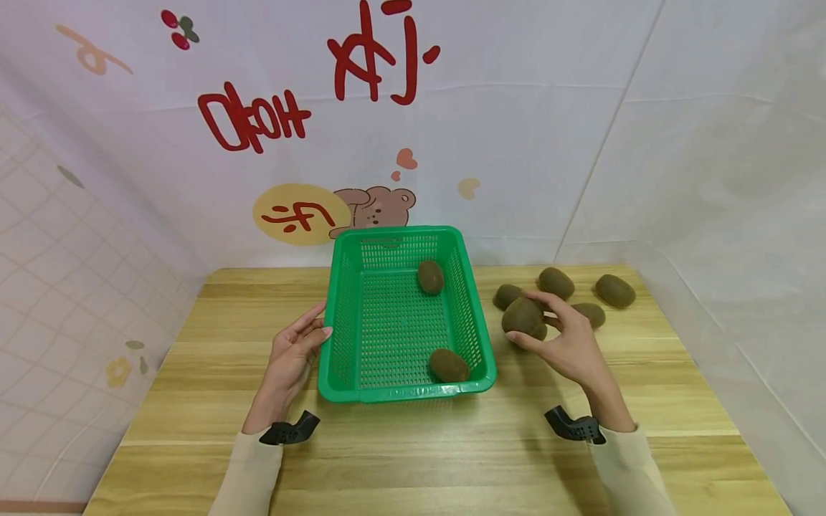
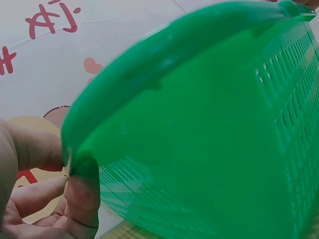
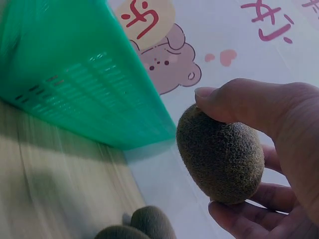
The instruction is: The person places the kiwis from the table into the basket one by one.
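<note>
I have my right hand [image 1: 571, 344] curled around a kiwi [image 1: 523, 317], thumb on one side and fingers on the other, holding it above the wooden table [image 1: 413, 459] just right of the green basket [image 1: 406, 390]. In the right wrist view the kiwi [image 3: 221, 159] is an egg-shaped fruit with dull brown-green skin covered in short fuzz, unbroken as far as I can see. My left hand [image 1: 295, 351] rests against the basket's left rim; in the left wrist view the thumb [image 2: 82, 199] and a finger pinch the rim's edge [image 2: 149, 69]. The basket is slotted plastic with perforated walls. Two kiwis lie inside it, one toward the far side [image 1: 430, 276] and one at the near right corner [image 1: 449, 365]. More loose kiwis [image 1: 614, 290] lie on the table beyond my right hand.
</note>
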A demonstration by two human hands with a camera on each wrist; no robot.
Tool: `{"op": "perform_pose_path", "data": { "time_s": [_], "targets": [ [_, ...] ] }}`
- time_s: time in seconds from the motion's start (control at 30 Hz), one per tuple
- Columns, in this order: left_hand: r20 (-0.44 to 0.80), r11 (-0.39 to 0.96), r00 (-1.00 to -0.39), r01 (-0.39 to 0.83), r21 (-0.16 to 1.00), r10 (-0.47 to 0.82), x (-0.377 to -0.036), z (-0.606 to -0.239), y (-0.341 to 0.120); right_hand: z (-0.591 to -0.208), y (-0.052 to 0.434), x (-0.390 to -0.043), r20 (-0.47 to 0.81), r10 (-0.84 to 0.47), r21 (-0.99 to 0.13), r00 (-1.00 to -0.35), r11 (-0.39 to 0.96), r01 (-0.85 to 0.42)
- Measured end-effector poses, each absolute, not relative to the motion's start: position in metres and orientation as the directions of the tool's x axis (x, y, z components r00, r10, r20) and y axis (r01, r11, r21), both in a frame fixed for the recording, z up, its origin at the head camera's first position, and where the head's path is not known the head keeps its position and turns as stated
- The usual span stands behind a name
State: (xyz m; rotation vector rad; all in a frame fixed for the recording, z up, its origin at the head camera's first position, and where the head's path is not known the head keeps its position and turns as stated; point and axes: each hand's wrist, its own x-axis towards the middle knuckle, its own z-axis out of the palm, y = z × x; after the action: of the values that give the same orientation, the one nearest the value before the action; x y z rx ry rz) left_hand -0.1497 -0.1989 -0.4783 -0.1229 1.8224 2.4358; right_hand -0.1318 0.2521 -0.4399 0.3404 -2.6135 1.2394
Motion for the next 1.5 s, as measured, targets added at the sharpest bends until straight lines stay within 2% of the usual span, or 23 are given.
{"op": "perform_pose_path", "data": {
  "time_s": [1.0,1.5],
  "targets": [
    [-0.129,-0.277,-0.991,-0.132,0.952,0.028,-0.150,-0.478,-0.199,-0.418,0.196,-0.150,0.336,-0.249,-0.721,-0.909,0.553,-0.418],
    [-0.125,-0.268,-0.992,-0.129,0.955,0.033,-0.151,-0.480,-0.200,-0.422,0.168,-0.159,0.322,-0.323,-0.713,-0.890,0.535,-0.452]
  ]
}}
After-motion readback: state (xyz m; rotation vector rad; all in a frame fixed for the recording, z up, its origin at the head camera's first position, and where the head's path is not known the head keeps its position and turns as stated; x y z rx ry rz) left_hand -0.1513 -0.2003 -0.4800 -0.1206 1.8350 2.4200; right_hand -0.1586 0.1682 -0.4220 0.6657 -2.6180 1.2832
